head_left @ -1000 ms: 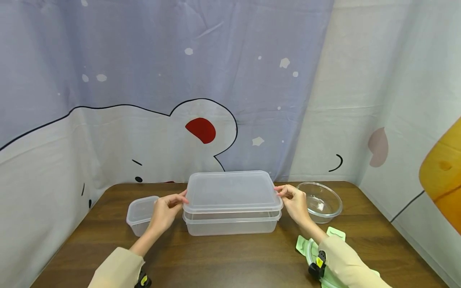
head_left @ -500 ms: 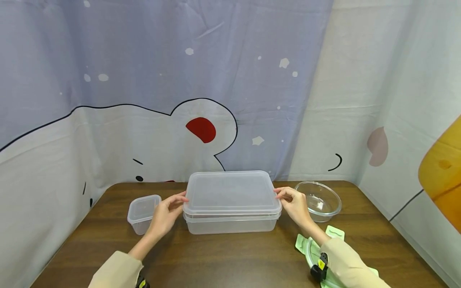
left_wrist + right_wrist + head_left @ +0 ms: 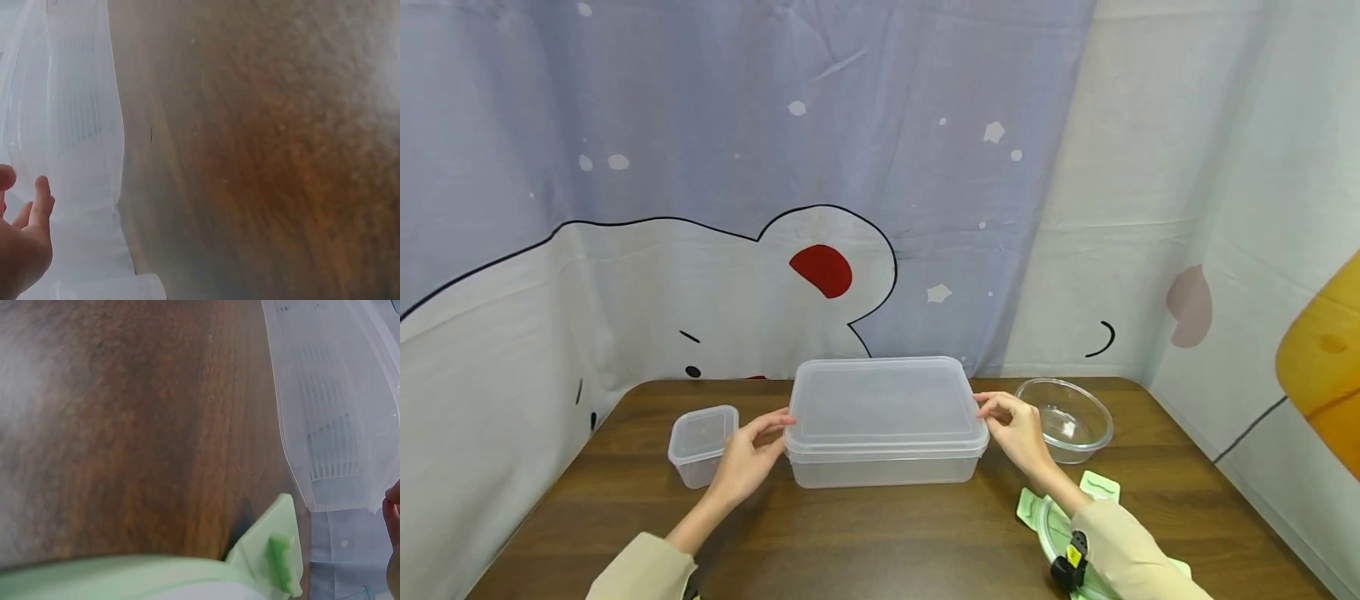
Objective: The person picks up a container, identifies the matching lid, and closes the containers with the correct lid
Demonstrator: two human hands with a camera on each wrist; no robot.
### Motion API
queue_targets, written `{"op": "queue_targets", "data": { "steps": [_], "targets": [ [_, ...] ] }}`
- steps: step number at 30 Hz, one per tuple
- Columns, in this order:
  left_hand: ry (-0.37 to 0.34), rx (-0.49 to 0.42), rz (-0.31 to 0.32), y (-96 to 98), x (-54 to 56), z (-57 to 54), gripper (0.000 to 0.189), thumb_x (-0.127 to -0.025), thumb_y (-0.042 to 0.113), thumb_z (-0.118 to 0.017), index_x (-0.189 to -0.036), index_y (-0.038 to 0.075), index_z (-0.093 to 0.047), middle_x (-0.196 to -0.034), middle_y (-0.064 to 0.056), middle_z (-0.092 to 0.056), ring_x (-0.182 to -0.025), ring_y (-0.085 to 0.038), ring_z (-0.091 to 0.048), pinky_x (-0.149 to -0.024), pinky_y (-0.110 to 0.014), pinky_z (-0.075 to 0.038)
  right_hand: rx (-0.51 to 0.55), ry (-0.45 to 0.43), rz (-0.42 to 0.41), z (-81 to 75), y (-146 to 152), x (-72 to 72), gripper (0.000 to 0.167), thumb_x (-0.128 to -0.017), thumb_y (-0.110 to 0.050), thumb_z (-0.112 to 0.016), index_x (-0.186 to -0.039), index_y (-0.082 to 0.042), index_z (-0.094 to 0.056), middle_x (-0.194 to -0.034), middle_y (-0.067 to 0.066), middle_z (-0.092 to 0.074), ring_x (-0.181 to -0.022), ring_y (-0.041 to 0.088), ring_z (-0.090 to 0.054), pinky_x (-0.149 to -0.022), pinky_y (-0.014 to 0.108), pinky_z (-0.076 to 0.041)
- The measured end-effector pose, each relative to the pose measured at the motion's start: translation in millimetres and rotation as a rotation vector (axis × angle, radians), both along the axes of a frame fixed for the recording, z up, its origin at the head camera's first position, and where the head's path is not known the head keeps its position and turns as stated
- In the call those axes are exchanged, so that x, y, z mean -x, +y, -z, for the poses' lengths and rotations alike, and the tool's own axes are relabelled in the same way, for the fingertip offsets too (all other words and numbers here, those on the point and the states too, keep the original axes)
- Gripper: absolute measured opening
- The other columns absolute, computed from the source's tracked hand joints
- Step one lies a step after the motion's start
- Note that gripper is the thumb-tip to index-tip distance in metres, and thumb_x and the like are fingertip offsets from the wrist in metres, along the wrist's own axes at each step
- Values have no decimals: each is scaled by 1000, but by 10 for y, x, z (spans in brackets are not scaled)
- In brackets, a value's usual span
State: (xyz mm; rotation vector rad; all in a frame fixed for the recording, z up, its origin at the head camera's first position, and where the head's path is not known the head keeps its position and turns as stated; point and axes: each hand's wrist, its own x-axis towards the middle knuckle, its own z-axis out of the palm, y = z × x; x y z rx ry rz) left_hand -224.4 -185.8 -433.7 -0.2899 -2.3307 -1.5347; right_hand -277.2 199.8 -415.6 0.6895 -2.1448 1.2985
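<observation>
- the lid (image 3: 883,400) lies over the box (image 3: 883,473) in the lower middle of the head view, its sides about in line with the box walls; the box stands upright on the table (image 3: 850,550).
- the step in hand looks like setting the lid on the rim; whether it has snapped down anywhere i cannot tell.
- to do it well, check that all four corners line up before pressing, the two far ones above all, since they are harder to see.
- keep both ends level: if one side goes down first, the other may well ride up or skew.
- pressing along the edge, corner by corner, should seat it better than one shove in the middle, as the plastic probably flexes.
- the left hand (image 3: 748,462) pinches the lid's left edge, its grip narrow; in the left wrist view its outer fingers stand loose.
- the right hand (image 3: 1018,432) pinches the lid's right edge, also narrowly; the right wrist view cuts it off at the right border, so i cannot make out every finger.
- the tub (image 3: 702,433) is left of the left hand, the bowl (image 3: 1075,425) just beside the right hand, to its right.
- the green lid (image 3: 1060,523) is partly hidden by the right sleeve (image 3: 1131,546) at lower right; best not to drag it.
</observation>
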Motion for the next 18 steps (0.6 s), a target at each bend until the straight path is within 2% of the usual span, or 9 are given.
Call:
{"op": "queue_targets", "data": {
  "steps": [7,10,12,16,18],
  "targets": [
    [-22,-5,29,-3,-15,50,34,-86,-6,-58,-118,3,-65,-135,-15,-57,-122,-29,-56,-97,-36,-51,-4,-6,17,-1,3,-13,17,-75,23,-57,-73,7,-65,-100,26,-70,-89,42,-68,-71,25,-59],
    [-42,-14,32,0,-12,52,38,-87,-5,-55,-123,3,-61,-134,-15,-59,-124,-30,-55,-95,-27,-50,-3,-23,35,-6,3,-13,18,-77,22,-57,-74,6,-65,-100,25,-70,-90,41,-68,-71,19,-57],
    [-61,-33,29,3,-5,40,38,-90,-3,-53,-127,2,-58,-132,-16,-59,-123,-30,-55,-93,-24,-51,8,-47,54,55,26,56,19,-81,19,-56,-76,4,-66,-101,23,-71,-87,36,-69,-69,15,-55],
    [-112,-72,-9,24,25,-13,34,-96,4,-51,-130,-1,-54,-128,-19,-60,-115,-30,-60,-86,-29,-56,48,-193,93,128,46,168,14,-92,5,-54,-95,3,-67,-107,22,-70,-88,30,-70,-67,16,-56],
    [-133,-98,-26,44,45,-42,35,-97,7,-52,-130,-3,-54,-127,-22,-60,-110,-27,-62,-82,-32,-58,35,-282,129,110,40,177,17,-95,-5,-55,-107,1,-65,-110,21,-68,-91,30,-69,-66,19,-57]
  ]
}}
